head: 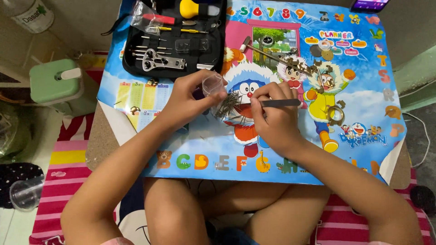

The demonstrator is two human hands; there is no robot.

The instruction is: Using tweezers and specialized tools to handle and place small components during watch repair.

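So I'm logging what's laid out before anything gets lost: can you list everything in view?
Small container: one, clear, held at the mat's middle.
Tweezers: one, grey metal, in the right hand.
Pins: a pile too many to count, metal, on the mat between the hands.
Tool case: one, black, open, top left of the mat.
Mat: one, blue cartoon print, covering the low table.
Watch parts: several, metal, right of the pins.
Box: one, green, floor at left.
Cup: one, clear, floor lower left.
Phone: one, dark, top right.
Left hand: holds the container.
Right hand: grips the tweezers.
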